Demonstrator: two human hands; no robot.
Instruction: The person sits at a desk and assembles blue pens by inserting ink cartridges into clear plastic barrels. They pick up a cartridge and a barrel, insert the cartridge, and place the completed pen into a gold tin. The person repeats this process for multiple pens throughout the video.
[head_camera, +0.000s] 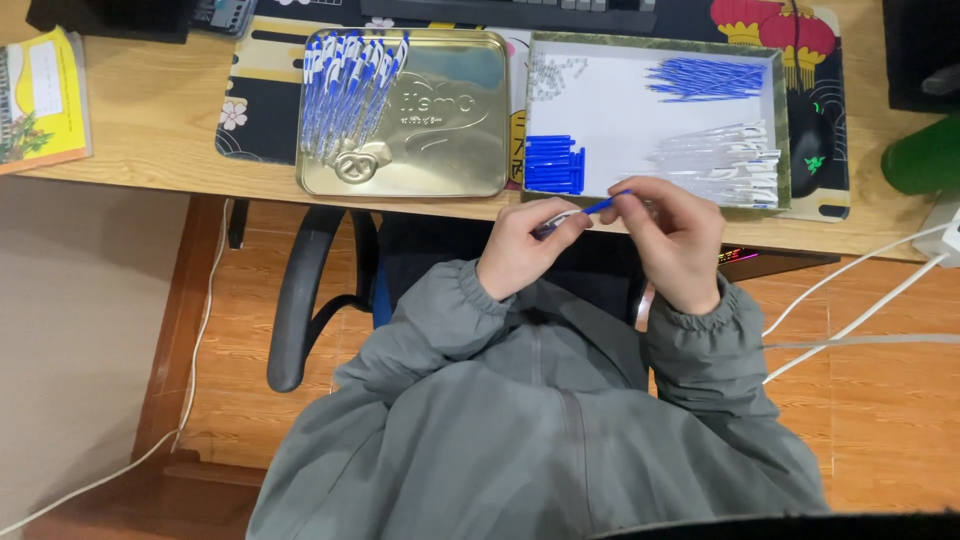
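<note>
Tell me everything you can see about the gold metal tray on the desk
The gold metal tray is a shallow, shiny rectangular lid-like tin with rounded corners and embossed lettering plus a pretzel shape pressed into its base. It lies flat on the wooden desk, partly over a dark patterned mat, left of the white cardboard box. Blue-and-white assembled pens lie bunched along its left side. Neither hand touches it.

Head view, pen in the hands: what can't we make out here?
- Pen: only the blue end shows; the fingers of the left hand and right hand cover the barrel.
- Small parts in the white tray's far left corner: too small to identify.
- Finished pens in the gold tin: overlapping, not countable.
- Keyboard: cut off by the top edge.
</note>
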